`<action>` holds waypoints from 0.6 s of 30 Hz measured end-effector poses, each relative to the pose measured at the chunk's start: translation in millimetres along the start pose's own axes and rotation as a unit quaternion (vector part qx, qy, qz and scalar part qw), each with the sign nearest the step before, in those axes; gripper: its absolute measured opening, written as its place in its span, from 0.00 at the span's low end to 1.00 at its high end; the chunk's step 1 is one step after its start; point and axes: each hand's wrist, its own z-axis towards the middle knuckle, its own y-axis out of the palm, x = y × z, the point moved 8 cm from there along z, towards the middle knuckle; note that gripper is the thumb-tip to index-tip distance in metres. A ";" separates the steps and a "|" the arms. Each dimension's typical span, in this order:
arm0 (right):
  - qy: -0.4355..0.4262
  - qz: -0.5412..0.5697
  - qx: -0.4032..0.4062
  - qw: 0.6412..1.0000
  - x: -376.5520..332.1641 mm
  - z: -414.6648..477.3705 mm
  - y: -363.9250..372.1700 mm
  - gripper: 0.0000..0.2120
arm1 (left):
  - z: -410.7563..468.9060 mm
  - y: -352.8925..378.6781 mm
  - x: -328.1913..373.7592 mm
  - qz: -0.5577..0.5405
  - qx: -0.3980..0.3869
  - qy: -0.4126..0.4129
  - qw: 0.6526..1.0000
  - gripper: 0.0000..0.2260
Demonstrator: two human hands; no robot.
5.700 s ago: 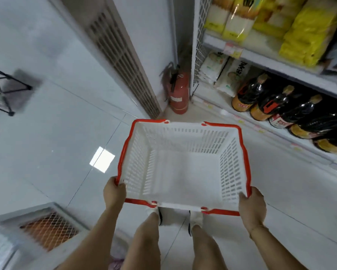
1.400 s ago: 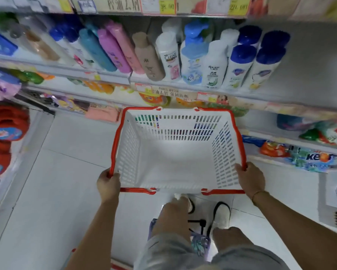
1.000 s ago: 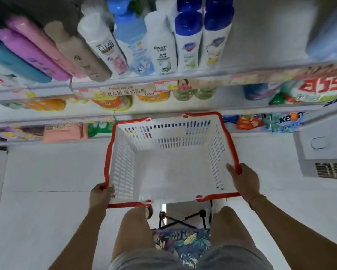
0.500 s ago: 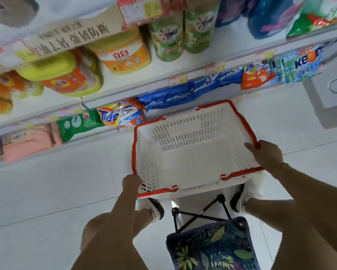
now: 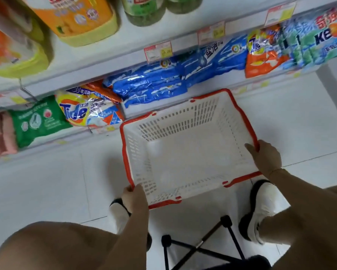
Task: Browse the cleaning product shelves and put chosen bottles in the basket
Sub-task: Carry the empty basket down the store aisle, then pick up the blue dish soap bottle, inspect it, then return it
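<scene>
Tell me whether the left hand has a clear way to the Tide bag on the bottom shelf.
Probably yes. The Tide bag lies uncovered on the bottom shelf, beyond the basket and to its left, nothing between. The left hand grips the basket rim, though, and must let go first.

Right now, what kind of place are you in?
Most likely a supermarket's laundry and cleaning aisle. The white metal shelves carry paper price tags, a yellow-and-orange Tide washing-powder bag lies there, and the left hand and right hand hold a red-rimmed white plastic shopping basket.
</scene>
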 end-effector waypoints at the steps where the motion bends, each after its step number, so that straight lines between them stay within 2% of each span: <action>1: -0.006 0.000 0.000 1.000 -1.9 2.5 6.6 0.20 | 5.9 3.8 -2.8 -0.010 0.007 0.004 1.000 0.10; 4: -0.045 -0.017 0.000 0.999 -10.0 6.3 27.6 0.23 | 20.1 6.8 3.7 -0.020 0.027 0.039 0.999 0.07; 7: -0.051 -0.018 0.009 0.999 -12.3 6.2 34.6 0.23 | 28.2 6.5 17.0 -0.025 0.037 0.074 0.996 0.05; 11: -0.035 -0.012 -0.026 0.999 -12.4 8.0 38.5 0.21 | 32.1 6.1 15.0 -0.009 0.028 0.095 0.995 0.09; 18: -0.025 0.043 -0.079 0.996 -12.5 5.3 41.3 0.23 | 37.7 15.3 39.5 0.097 -0.022 0.181 0.978 0.16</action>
